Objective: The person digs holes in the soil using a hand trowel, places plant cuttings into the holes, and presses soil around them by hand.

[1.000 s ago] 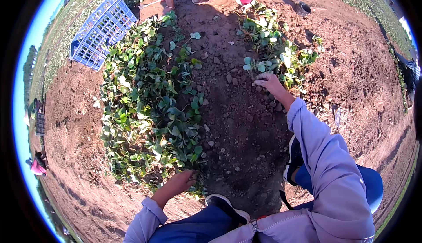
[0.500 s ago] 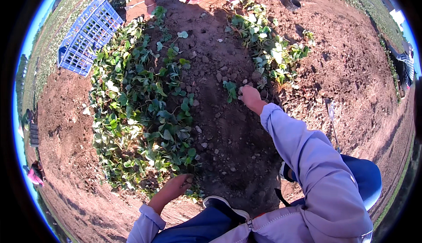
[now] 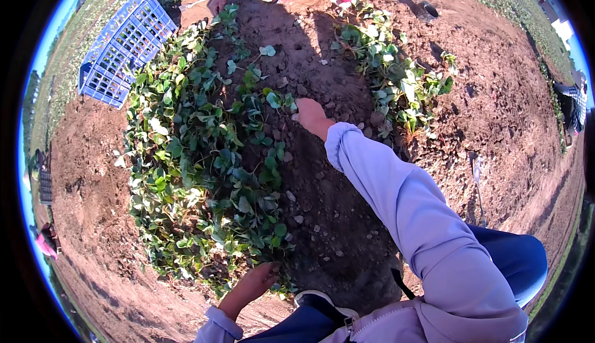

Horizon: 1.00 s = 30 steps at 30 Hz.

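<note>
Right hand [image 3: 312, 118] had crossed leftward over soil [image 3: 328, 200], fingers [image 3: 300, 108] pinched a green sprig [image 3: 289, 101] at their tips, blue crate [image 3: 129, 44] lay beyond them leftward, contents indistinct, right arm [image 3: 409, 209] outstretched, left hand [image 3: 254, 286] curled beside plants [image 3: 204, 157], grip unclear.

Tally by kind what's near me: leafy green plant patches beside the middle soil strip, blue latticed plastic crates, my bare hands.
Leafy green plant patches: 2 (left patch, right patch)
Blue latticed plastic crate: 1
Bare hands: 2 (left hand, right hand)
Total: 5
</note>
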Each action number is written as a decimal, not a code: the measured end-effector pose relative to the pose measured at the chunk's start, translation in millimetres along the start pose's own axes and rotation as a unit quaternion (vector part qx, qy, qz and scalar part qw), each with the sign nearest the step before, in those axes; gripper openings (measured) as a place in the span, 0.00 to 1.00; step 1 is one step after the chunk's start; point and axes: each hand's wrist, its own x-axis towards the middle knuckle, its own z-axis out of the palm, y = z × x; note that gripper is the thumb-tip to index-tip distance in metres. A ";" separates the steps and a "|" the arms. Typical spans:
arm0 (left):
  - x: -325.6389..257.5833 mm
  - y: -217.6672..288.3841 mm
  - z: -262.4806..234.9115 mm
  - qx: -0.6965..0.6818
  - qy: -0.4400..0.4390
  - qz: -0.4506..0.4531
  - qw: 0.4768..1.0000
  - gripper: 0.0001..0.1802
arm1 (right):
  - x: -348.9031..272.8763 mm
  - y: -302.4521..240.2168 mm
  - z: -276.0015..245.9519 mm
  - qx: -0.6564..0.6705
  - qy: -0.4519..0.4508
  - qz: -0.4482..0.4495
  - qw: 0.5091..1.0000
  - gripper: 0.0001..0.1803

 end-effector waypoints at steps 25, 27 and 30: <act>5.2 -22.2 4.7 -0.100 0.002 -0.031 0.995 0.20 | 18.6 -7.9 14.1 -0.247 -0.040 -0.103 0.963 0.12; 8.2 -19.5 3.2 -0.094 -0.005 -0.047 0.994 0.20 | 18.3 2.3 13.9 -0.238 0.004 -0.088 0.967 0.15; 11.5 -16.3 -0.3 -0.097 -0.017 -0.063 0.993 0.19 | 20.8 10.0 24.1 -0.240 0.054 -0.087 0.965 0.21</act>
